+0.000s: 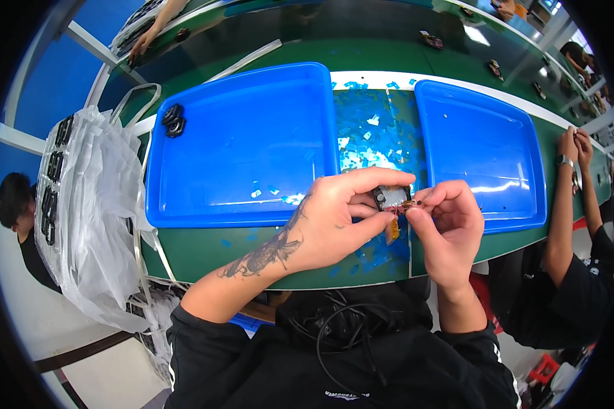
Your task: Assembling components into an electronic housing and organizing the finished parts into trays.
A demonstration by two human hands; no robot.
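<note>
Between thumb and fingers, my left hand (344,218) grips a small black electronic device (391,197) with a greyish face, above the front of the green table. Thin reddish wires and a yellow-taped piece (393,230) hang from its lower edge. Close against its right side, my right hand (450,228) pinches a small part at the wire ends, too small to name. Two black casings (174,121) lie in the upper left corner of the left blue tray (245,225).
Another blue tray (481,163) stands at the right. Small blue film pieces (372,129) litter the table between the trays. White plastic sheets (92,204) with black parts are stacked at the left. Behind runs a green belt (361,51) carrying small parts. A co-worker's hands (574,144) work at the right.
</note>
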